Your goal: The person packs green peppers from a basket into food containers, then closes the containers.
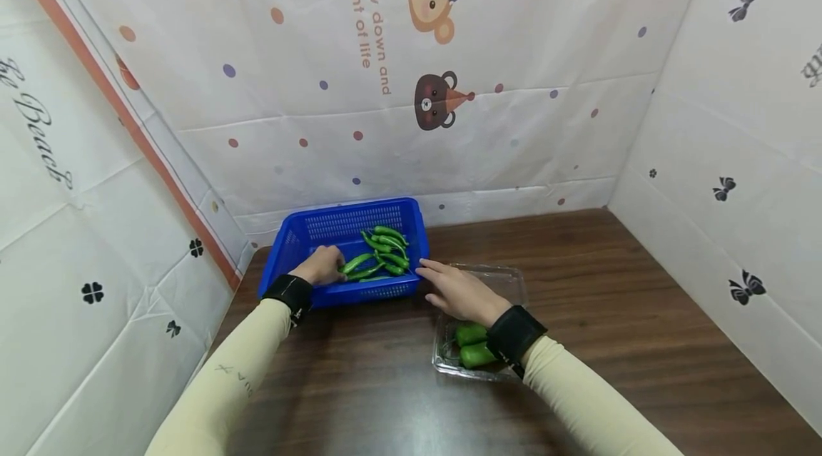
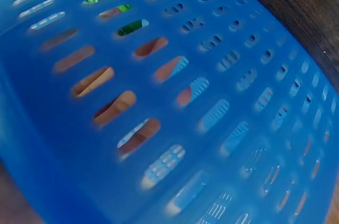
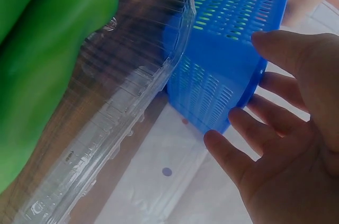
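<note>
Green chillies (image 1: 379, 256) look light, slick, bendable; grip mid-body. Left hand (image 1: 319, 267) curls on one; right hand (image 1: 459, 292) relaxed at basket's (image 1: 349, 222) four o'clock.

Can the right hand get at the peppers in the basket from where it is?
Probably yes. The right hand hovers open over the clear tray, its fingers by the basket corner. The basket is open-topped and the peppers lie just past that wall; only the left hand shares the space.
</note>
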### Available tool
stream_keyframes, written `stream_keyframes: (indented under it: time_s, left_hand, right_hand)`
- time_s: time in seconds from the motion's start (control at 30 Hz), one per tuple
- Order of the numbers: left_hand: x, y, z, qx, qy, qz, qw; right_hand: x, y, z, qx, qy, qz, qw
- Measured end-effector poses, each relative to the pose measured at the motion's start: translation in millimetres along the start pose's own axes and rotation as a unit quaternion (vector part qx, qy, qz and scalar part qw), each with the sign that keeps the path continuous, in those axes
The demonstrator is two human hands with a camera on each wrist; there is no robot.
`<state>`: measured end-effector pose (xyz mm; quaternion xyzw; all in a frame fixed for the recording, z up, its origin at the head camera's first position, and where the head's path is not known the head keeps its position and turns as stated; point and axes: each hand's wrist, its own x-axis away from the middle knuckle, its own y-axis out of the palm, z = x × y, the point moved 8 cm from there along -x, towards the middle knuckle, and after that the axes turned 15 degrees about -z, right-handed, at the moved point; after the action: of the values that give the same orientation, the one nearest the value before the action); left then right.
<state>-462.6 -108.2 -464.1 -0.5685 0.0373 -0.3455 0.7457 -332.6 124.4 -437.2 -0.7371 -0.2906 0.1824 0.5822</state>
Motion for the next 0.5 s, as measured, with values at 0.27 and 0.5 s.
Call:
stream_keyframes:
  time_s: [0.27, 0.5]
  left_hand:
    - [3.9, -8.9, 2.8, -0.004, -0.018, 0.022, 0.9996]
    - [4.7, -17.4, 3.2, 0.003, -0.026, 0.045, 0.9986]
  right_hand:
    - [0.8, 1.0, 1.0, -0.008, 0.005, -0.003, 1.000]
    - [1.6, -0.7, -0.2, -0.006, 0.002, 0.001, 1.000]
